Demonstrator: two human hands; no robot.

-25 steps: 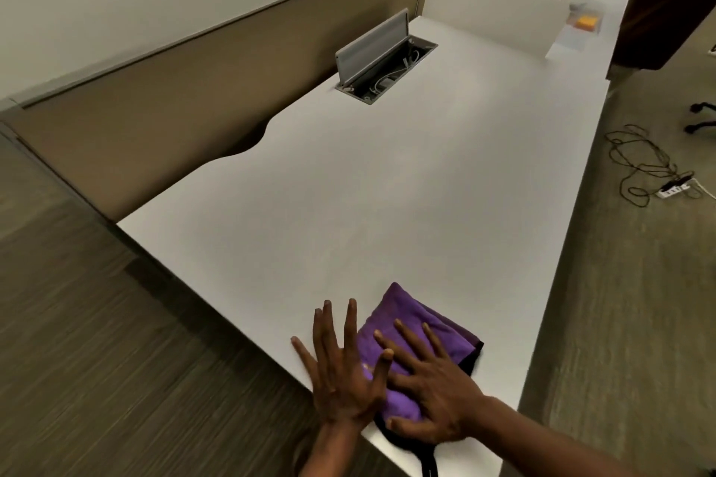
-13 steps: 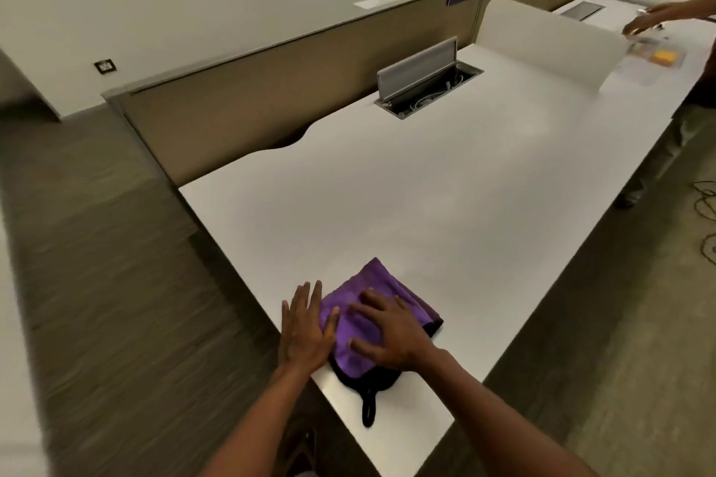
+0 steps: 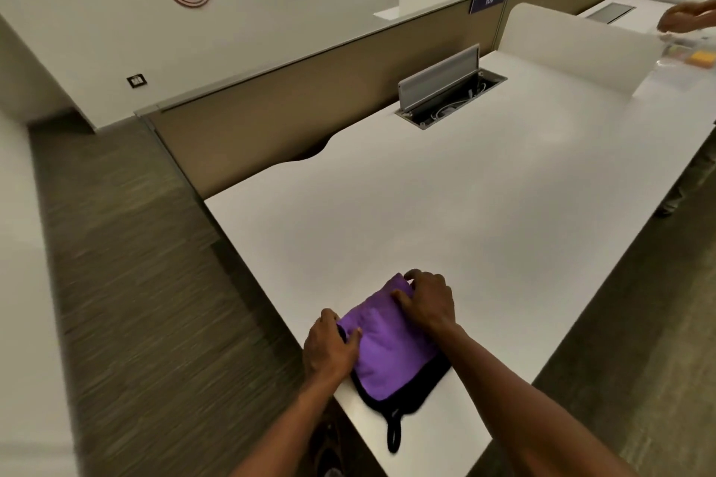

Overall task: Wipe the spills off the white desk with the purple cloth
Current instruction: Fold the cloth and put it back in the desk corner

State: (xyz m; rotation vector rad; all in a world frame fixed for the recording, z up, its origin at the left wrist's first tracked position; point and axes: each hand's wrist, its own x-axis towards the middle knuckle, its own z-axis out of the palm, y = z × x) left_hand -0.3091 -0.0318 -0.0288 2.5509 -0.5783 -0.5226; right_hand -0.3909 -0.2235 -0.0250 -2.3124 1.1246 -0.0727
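From the head camera, the cable box (image 3: 451, 97) sunk into the far side of the white desk (image 3: 445, 213) stood with its lid up, pale cables lying inside. The purple cloth (image 3: 381, 349) lay folded at the desk's near edge, black along its underside, a black loop hanging off the near edge. My left hand (image 3: 329, 349) gripped its left edge, fingers curled. My right hand (image 3: 428, 300) clutched its far corner. Any spills were too faint to make out.
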